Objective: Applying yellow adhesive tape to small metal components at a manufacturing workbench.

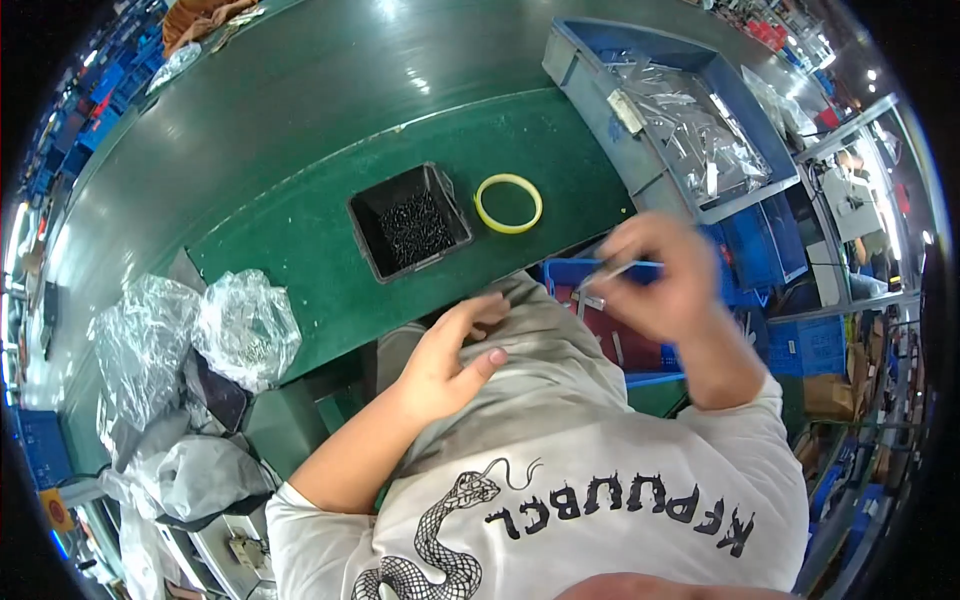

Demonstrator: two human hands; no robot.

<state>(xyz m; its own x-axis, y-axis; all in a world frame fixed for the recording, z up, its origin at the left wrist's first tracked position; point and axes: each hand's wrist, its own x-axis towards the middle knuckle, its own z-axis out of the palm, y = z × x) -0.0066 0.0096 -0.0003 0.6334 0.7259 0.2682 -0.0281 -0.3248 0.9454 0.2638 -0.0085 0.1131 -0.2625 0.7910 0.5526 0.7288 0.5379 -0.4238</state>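
My left hand [452, 358] hovers over my lap near the table's front edge, holding nothing, with its thumb spread from the fingers. On the other side, my right hand [665, 280] is raised above a blue crate [655, 378] and smeared by motion. Its thumb and fingers pinch a small, thin, pale piece [610, 271] whose kind I cannot make out. A black bin [365, 237] of small dark screw-like parts [415, 230] sits on the green table beyond my left hand. Right beside that bin lies a roll of yellow tape [540, 212].
A large grey-blue crate [585, 90] with clear bags of metal parts stands at the far right. Clear plastic bags [245, 330] lie at the table's left end. The green table [330, 310] curves across in front of me. Metal shelving [860, 310] rises at the right.
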